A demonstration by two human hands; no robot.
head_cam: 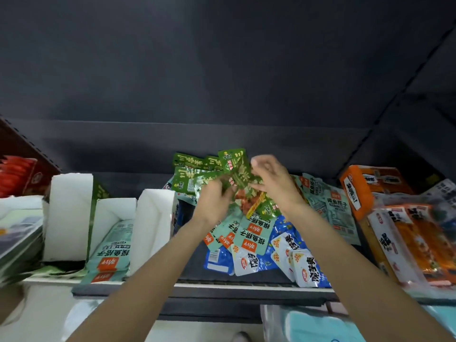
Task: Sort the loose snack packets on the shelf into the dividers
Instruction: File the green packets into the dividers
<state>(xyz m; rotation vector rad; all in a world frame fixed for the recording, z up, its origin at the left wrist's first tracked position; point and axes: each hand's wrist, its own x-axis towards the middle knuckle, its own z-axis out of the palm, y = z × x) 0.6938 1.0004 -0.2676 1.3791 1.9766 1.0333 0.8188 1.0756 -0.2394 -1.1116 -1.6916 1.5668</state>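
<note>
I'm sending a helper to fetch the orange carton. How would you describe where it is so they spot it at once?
Look along the dark shelf to its right end, past the loose pile of mint-green packets. The orange carton sits at the back there, behind flat orange-and-white packs. It is the only boxy orange thing, with a white label bearing black characters.

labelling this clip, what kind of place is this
Most likely a shop's snack aisle during restocking. A dark shelf holds many identical packets, white dividers split it into lanes, and both hands, left and right, hold green packets.
</note>
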